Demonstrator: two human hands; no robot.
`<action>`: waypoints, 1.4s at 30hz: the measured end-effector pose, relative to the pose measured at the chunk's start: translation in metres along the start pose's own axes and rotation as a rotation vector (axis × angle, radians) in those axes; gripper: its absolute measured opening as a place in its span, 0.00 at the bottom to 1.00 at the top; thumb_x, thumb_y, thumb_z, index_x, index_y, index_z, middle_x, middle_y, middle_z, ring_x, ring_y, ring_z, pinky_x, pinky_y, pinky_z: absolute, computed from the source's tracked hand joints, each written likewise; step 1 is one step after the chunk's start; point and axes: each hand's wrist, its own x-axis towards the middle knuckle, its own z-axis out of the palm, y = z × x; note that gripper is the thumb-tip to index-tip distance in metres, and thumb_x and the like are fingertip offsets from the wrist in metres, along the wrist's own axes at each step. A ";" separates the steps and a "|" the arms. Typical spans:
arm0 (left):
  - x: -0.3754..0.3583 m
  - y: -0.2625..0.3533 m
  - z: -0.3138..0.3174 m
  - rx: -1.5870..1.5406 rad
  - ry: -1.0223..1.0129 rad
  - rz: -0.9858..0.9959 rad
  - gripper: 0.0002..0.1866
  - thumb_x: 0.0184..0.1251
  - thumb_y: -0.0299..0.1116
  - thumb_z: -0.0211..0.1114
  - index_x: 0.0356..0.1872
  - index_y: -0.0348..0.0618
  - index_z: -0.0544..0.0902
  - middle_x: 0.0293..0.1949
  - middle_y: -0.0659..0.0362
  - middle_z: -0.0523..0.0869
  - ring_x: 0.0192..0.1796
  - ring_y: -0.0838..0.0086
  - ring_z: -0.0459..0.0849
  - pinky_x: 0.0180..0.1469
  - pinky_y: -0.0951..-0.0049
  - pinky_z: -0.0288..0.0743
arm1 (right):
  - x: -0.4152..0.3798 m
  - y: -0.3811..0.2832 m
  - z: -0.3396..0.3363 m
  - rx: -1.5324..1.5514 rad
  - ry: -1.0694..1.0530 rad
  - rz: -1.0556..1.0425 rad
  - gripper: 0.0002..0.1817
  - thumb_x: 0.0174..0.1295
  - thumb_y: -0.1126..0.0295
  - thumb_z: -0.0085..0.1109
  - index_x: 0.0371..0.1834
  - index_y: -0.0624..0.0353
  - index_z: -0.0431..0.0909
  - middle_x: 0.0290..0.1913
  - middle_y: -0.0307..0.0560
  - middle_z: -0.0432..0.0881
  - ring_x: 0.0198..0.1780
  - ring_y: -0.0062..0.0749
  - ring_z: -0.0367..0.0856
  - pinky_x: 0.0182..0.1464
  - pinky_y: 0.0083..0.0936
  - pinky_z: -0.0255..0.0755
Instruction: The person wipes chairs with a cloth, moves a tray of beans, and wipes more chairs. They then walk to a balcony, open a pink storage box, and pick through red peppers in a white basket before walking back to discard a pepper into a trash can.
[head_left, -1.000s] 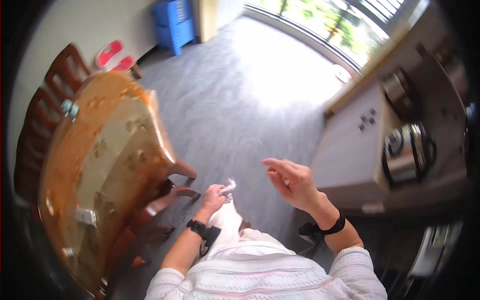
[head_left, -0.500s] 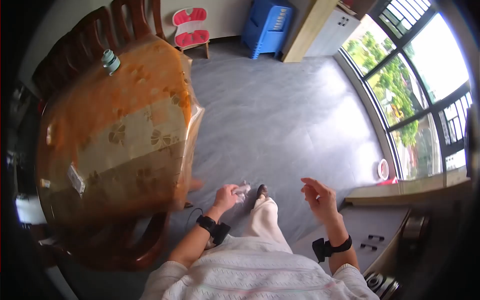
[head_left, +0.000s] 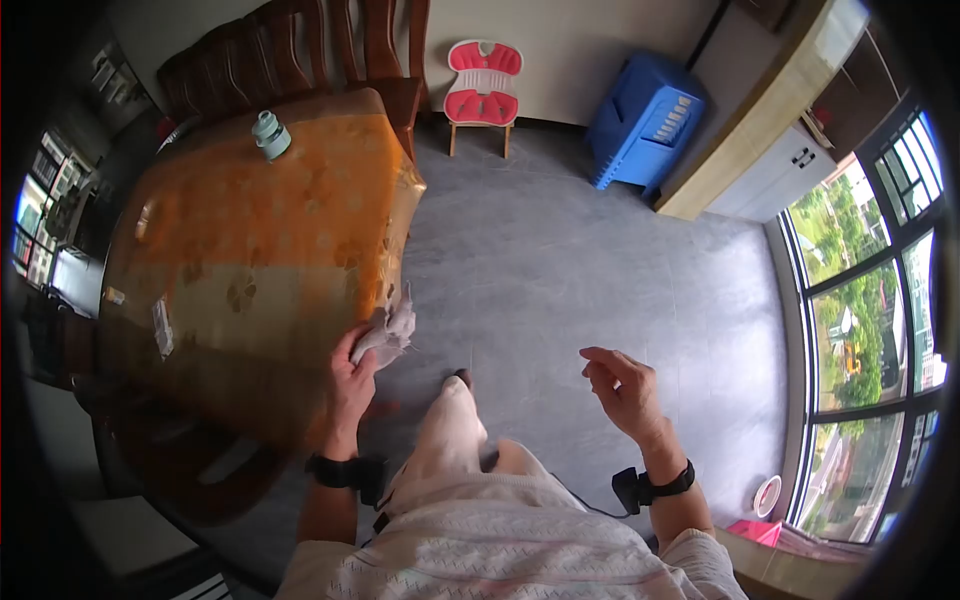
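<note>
My left hand (head_left: 352, 375) is closed around a crumpled pale grey cloth (head_left: 395, 330), whose loose end sticks up past the fingers. Hand and cloth overlap the right edge of the table (head_left: 210, 290), which has a clear plastic cover over an orange and tan patterned top. Above the grey floor, my right hand (head_left: 622, 392) hangs with loosely bent fingers, a gap between them, and nothing held. Both wrists wear black straps with a small box.
On the table stand a teal jar (head_left: 270, 135) and a small white packet (head_left: 162, 327). Wooden chairs (head_left: 290, 50) line its far side. A red and white child's chair (head_left: 483, 90), stacked blue plastic stools (head_left: 645, 125) and a wooden-edged partition (head_left: 750, 110) stand ahead. Windows (head_left: 850, 330) fill the right.
My left hand has moved left and up with the cloth, to the table's edge. My right hand stays raised in a similar pose. The view has shifted, and I have stepped forward.
</note>
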 end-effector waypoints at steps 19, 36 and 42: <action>0.330 -0.036 0.179 0.215 -0.054 0.122 0.16 0.52 0.19 0.59 0.45 0.37 0.78 0.47 0.49 0.79 0.45 0.56 0.81 0.48 0.67 0.76 | 0.331 0.126 -0.044 -0.055 -0.098 0.169 0.09 0.59 0.79 0.53 0.42 0.63 0.80 0.27 0.44 0.83 0.24 0.22 0.80 0.27 0.17 0.74; 0.576 -0.119 0.173 0.305 0.518 -0.245 0.17 0.50 0.20 0.57 0.45 0.38 0.79 0.40 0.50 0.82 0.44 0.59 0.81 0.48 0.68 0.74 | 0.837 0.139 0.046 -0.065 -0.522 -0.518 0.07 0.56 0.76 0.58 0.38 0.59 0.80 0.28 0.49 0.81 0.25 0.36 0.79 0.29 0.25 0.73; 0.686 -0.133 0.135 0.392 0.502 -0.140 0.15 0.50 0.22 0.57 0.43 0.41 0.80 0.42 0.49 0.82 0.46 0.54 0.80 0.50 0.64 0.74 | 0.947 0.116 0.066 -0.078 -0.449 -0.564 0.08 0.56 0.75 0.58 0.39 0.58 0.81 0.31 0.49 0.82 0.27 0.35 0.80 0.30 0.26 0.74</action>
